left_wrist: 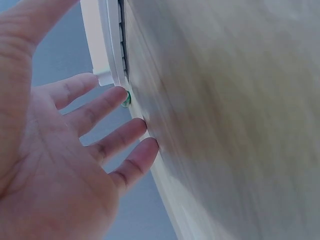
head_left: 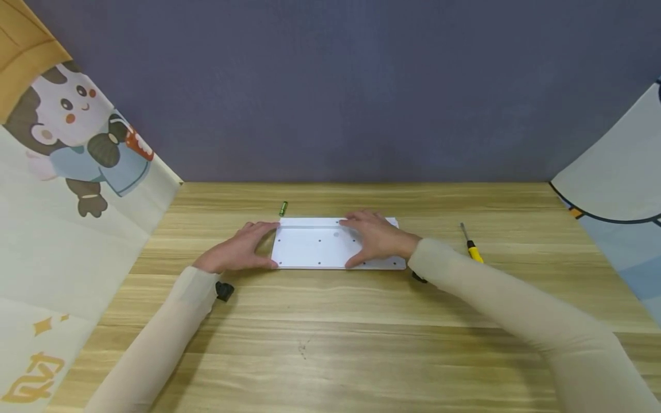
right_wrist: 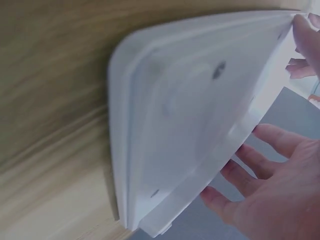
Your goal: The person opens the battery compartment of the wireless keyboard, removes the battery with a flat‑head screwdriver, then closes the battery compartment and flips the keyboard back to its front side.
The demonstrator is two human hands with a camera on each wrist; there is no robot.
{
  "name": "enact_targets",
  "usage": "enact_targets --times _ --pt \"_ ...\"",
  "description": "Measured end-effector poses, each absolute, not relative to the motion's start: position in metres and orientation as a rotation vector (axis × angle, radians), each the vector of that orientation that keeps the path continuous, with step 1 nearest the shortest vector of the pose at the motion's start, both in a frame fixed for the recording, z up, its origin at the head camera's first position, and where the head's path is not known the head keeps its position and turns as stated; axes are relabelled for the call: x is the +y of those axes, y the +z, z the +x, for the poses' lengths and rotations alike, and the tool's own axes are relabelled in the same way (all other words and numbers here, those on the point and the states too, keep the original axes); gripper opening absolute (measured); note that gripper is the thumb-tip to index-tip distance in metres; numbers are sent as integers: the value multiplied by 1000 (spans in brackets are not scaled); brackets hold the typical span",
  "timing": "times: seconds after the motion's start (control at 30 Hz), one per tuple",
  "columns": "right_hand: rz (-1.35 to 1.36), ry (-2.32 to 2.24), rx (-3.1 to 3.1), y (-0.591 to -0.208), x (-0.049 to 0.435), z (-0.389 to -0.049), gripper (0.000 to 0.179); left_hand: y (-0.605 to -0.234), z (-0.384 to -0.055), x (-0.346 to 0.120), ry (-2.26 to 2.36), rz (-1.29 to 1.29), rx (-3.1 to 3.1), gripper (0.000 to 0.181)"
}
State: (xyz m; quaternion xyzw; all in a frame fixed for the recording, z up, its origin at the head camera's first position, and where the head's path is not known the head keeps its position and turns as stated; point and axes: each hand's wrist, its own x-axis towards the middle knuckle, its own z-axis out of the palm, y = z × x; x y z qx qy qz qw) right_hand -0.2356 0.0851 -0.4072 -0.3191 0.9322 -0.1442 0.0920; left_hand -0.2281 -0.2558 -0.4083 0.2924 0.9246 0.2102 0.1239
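A white keyboard (head_left: 304, 249) lies face down on the table, its back dotted with several dark screw spots. At its left end my left hand (head_left: 240, 246) holds the two corners, thumb at the near one and a fingertip at the far one. In the left wrist view the other fingers of the left hand (left_wrist: 75, 140) stretch out beside the keyboard (left_wrist: 95, 30), whose key edges show. My right hand (head_left: 379, 235) spans the right part, thumb at the near edge. Its fingertips rest along the far rim of the keyboard (right_wrist: 200, 115) in the right wrist view.
A small green battery (head_left: 283, 208) lies just beyond the keyboard's far left corner. To the right, a screwdriver (head_left: 472, 248) with a yellow and black handle lies partly behind the right sleeve. A dark wall (head_left: 361, 92) borders the wooden table (head_left: 310, 344) at the back.
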Motion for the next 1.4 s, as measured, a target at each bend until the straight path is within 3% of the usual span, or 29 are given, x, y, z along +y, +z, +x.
enact_targets --times 1.4 --pt "-964 -330 2718 -405 26 -242 118 -414 -231 -267 515 815 2755 101"
